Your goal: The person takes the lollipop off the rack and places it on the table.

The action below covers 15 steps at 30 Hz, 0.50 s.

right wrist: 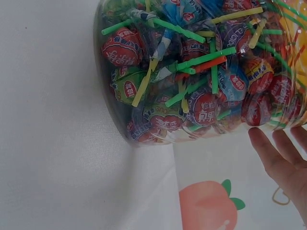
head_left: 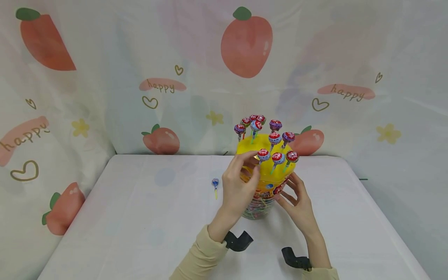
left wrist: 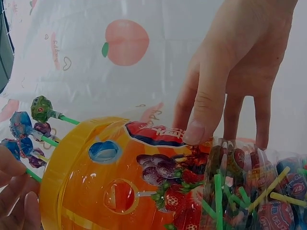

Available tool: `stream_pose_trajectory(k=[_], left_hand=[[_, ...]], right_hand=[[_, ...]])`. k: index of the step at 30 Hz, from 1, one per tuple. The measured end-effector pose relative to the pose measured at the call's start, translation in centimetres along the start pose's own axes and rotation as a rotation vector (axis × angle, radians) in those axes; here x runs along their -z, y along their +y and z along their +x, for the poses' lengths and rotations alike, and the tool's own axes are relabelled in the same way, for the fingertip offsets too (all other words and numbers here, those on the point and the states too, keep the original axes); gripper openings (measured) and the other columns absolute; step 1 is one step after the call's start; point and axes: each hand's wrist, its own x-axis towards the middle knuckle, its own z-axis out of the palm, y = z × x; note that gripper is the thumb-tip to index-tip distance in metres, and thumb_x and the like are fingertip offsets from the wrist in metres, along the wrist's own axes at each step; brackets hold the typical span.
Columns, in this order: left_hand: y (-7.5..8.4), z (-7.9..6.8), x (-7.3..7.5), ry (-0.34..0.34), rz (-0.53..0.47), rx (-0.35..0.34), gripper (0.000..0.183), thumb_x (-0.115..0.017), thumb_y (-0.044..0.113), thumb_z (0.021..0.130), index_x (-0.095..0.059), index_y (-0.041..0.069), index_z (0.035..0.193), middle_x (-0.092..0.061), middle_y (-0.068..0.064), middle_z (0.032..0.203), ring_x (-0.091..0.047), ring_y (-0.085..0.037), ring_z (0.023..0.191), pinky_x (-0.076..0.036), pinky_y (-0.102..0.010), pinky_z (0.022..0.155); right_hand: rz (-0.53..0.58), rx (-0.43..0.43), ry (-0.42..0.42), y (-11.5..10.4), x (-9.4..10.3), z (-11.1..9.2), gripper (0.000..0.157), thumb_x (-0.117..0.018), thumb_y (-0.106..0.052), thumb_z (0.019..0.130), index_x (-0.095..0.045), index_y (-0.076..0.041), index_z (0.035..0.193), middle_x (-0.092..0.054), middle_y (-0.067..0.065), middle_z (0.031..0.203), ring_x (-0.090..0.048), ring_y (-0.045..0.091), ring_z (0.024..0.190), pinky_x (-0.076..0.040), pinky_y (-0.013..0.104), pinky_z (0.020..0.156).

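Note:
A clear plastic jar [head_left: 257, 210] full of wrapped lollipops stands upright on the table, with an orange upper part [left wrist: 108, 167]. Several lollipops stick up from its yellow lid [head_left: 257, 144]. At the lid's near left edge my left hand [head_left: 238, 182] pinches one lollipop [head_left: 263, 154] by its stick, thumb and forefinger just below the wrapped head. My right hand [head_left: 299, 202] holds the jar's right side, the thumb at the front and the fingers spread behind. Those fingertips meet the clear wall in the right wrist view.
A single blue-wrapped lollipop [head_left: 215, 182] with a yellow stick lies on the white table [head_left: 147, 206], left of the jar. Behind the table hangs a pale cloth [head_left: 196, 46] printed with peaches. Black wrist mounts [head_left: 239, 241] sit on both forearms.

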Motion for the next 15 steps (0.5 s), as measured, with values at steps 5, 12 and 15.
stream_pose_trajectory(k=[5, 12, 15], left_hand=[[-0.06, 0.12, -0.02, -0.001, -0.006, -0.009, 0.029, -0.065, 0.004, 0.088, -0.059, 0.006, 0.116, -0.066, -0.011, 0.095, -0.062, -0.019, 0.082, -0.054, -0.021, 0.069], [0.04, 0.24, -0.12, 0.012, -0.024, -0.022, 0.029, -0.064, 0.003, 0.088, -0.059, 0.006, 0.117, -0.065, -0.011, 0.094, -0.061, -0.019, 0.081, -0.053, -0.021, 0.068], [0.13, 0.34, -0.16, 0.019, -0.025, -0.043, 0.029, -0.063, 0.003, 0.089, -0.058, 0.006, 0.117, -0.065, -0.011, 0.094, -0.06, -0.019, 0.082, -0.052, -0.02, 0.067]], right_hand=[[0.001, -0.004, 0.002, -0.06, 0.03, 0.01, 0.08, -0.067, -0.006, 0.087, -0.022, -0.017, 0.152, -0.032, 0.012, 0.152, -0.034, -0.011, 0.123, -0.041, 0.005, 0.092], [0.012, 0.0, 0.0, -0.09, 0.05, 0.02, 0.08, -0.067, -0.005, 0.087, -0.022, -0.017, 0.152, -0.033, 0.012, 0.151, -0.036, -0.01, 0.122, -0.041, 0.005, 0.092], [0.014, 0.004, 0.0, -0.11, 0.05, 0.04, 0.08, -0.067, -0.005, 0.087, -0.022, -0.017, 0.152, -0.034, 0.013, 0.151, -0.036, -0.01, 0.122, -0.041, 0.006, 0.092]])
